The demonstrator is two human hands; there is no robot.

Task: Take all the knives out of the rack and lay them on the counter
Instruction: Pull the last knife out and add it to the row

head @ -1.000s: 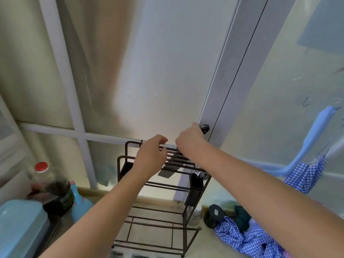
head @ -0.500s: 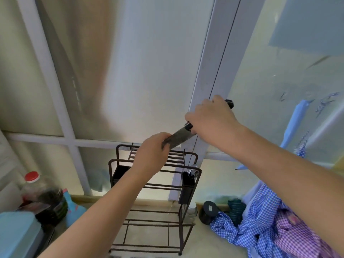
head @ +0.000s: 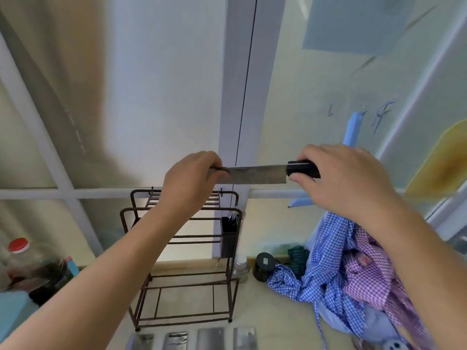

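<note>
A knife (head: 255, 174) with a grey blade and black handle is held level above the dark wire rack (head: 182, 251). My right hand (head: 343, 178) grips its black handle. My left hand (head: 192, 180) pinches the blade's tip end. The rack stands on the beige counter (head: 275, 314) against the window. Several flat steel blades (head: 211, 338) lie side by side on the counter in front of the rack, cut off by the bottom edge. A black holder (head: 228, 236) hangs on the rack's right side.
Blue and pink checked cloths (head: 353, 274) are heaped at the right. A black round lid (head: 264, 266) and a small clear bottle (head: 241, 267) sit beside the rack. A red-capped jug (head: 22, 258) and a pale blue container (head: 12, 309) stand at the left.
The knife has come up out of the rack and turned level. My right hand moved up and right with the handle; my left hand left the rack and took the blade's tip.
</note>
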